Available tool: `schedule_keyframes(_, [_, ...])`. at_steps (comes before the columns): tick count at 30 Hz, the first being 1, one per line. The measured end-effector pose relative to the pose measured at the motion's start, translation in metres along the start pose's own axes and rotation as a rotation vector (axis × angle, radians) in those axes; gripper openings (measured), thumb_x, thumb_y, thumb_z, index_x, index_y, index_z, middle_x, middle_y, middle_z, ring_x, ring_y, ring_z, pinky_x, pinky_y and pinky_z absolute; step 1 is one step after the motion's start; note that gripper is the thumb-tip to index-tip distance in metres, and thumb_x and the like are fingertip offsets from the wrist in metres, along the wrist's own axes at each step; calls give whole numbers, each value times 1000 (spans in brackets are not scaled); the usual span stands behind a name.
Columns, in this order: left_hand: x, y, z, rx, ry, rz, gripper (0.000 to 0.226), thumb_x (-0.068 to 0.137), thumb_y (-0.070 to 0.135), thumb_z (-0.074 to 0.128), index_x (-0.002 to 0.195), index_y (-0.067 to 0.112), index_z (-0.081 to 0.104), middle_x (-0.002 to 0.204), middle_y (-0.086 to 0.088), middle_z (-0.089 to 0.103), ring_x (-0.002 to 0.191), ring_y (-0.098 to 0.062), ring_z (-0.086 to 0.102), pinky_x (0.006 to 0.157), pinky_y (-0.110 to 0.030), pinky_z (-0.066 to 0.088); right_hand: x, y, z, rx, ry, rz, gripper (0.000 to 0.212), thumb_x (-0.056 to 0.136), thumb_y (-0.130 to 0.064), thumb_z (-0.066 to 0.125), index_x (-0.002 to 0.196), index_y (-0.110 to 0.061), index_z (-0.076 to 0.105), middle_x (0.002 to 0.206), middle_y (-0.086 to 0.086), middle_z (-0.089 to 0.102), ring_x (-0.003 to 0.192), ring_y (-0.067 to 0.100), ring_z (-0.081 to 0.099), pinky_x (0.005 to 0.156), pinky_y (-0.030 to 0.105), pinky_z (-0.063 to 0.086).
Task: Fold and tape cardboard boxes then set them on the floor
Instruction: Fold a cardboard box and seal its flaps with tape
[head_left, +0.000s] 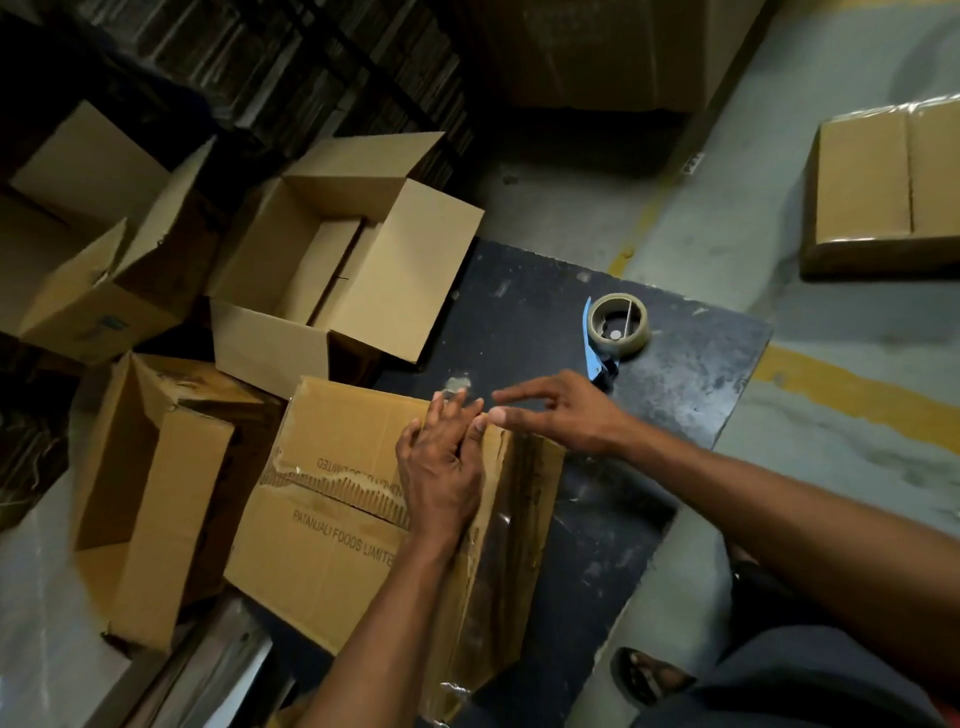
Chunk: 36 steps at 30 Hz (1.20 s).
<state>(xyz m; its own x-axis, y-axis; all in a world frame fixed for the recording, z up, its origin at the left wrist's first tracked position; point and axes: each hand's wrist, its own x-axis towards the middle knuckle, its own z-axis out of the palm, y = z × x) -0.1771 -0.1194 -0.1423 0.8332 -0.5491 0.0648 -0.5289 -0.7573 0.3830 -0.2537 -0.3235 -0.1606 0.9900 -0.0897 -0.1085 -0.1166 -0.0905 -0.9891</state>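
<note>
A closed cardboard box (332, 530) printed "PATANJALI FOODS LIMITED" lies on a dark board (524, 322), with clear tape along its centre seam and right edge. My left hand (441, 467) lies flat on the box top near its far right corner, fingers straight and pressing the tape. My right hand (556, 410) hovers just beyond that corner, fingers relaxed and spread, thumb near the left fingertips, holding nothing. A tape dispenser (615, 332) with a blue handle rests on the board beyond my right hand.
Open cardboard boxes stand on the floor to the left: one (343, 260) beyond the box, one (104, 244) at far left, one (156, 499) on its side. A plastic-wrapped carton (883, 187) sits at upper right. A sandalled foot (649, 675) shows at the bottom.
</note>
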Motion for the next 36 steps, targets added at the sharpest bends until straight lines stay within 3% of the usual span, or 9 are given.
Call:
schedule_keyframes(2, [0, -1, 0, -17, 12, 11, 44, 103, 56, 39, 136, 39, 64, 153, 15, 51, 151, 0, 30, 121, -38, 22, 19, -3, -9, -73, -173, -60, 44, 83, -59, 76, 117, -31, 77, 118, -13, 75, 107, 3, 70, 99, 41, 57])
schedule_keyframes(4, [0, -1, 0, -24, 16, 14, 45, 102, 56, 40, 136, 39, 64, 152, 14, 53, 151, -2, 32, 121, -43, 24, 28, 6, -14, -61, -232, -97, 36, 82, -44, 83, 115, -27, 79, 113, -12, 77, 103, 6, 73, 97, 42, 58])
schedule_keyframes(8, [1, -1, 0, -18, 12, 12, 43, 103, 55, 42, 136, 38, 63, 152, 13, 53, 151, -3, 33, 121, -45, 26, 34, 18, -16, -31, -218, -172, 38, 80, -29, 87, 116, -18, 78, 114, -9, 76, 103, 3, 73, 96, 34, 59])
schedule_keyframes(14, [3, -4, -2, -10, 1, 26, 44, 103, 55, 42, 135, 37, 65, 151, 13, 54, 151, -4, 34, 120, -45, 26, 38, 26, -17, -160, -166, -439, 39, 84, -31, 83, 119, -15, 77, 115, -6, 76, 100, -2, 72, 86, 19, 56])
schedule_keyframes(20, [3, -5, -2, 18, -4, 40, 42, 103, 56, 42, 137, 39, 61, 152, 14, 53, 151, -5, 33, 120, -47, 27, 35, 56, -12, -529, 0, -860, 35, 97, -20, 71, 130, -10, 70, 129, 5, 71, 99, 23, 75, 76, 33, 62])
schedule_keyframes(25, [4, -5, -3, 34, -29, 38, 38, 105, 52, 44, 139, 42, 57, 153, 15, 50, 152, -2, 30, 121, -42, 24, 40, 59, -16, -591, -27, -871, 39, 100, -24, 64, 137, -10, 65, 133, 11, 69, 100, 31, 75, 70, 46, 63])
schedule_keyframes(28, [3, -2, -5, 39, -40, 23, 38, 105, 50, 45, 139, 41, 58, 153, 14, 51, 152, -2, 30, 121, -40, 23, 38, 53, -20, -603, -80, -886, 42, 100, -26, 64, 139, -11, 63, 133, 10, 68, 98, 31, 75, 71, 43, 63])
schedule_keyframes(32, [1, 3, -10, -5, -47, 3, 38, 103, 50, 46, 137, 40, 60, 153, 14, 52, 151, -1, 31, 121, -35, 20, 28, 78, -37, -649, -151, -771, 61, 99, -32, 69, 154, -24, 46, 141, 6, 64, 100, 27, 73, 78, 41, 63])
schedule_keyframes(36, [1, 2, -8, -13, -30, -2, 41, 103, 52, 44, 137, 37, 62, 153, 13, 53, 151, -2, 32, 121, -39, 23, 4, 76, -40, -534, -74, -641, 83, 93, -62, 61, 162, -30, 27, 148, 4, 57, 108, 19, 69, 86, 29, 55])
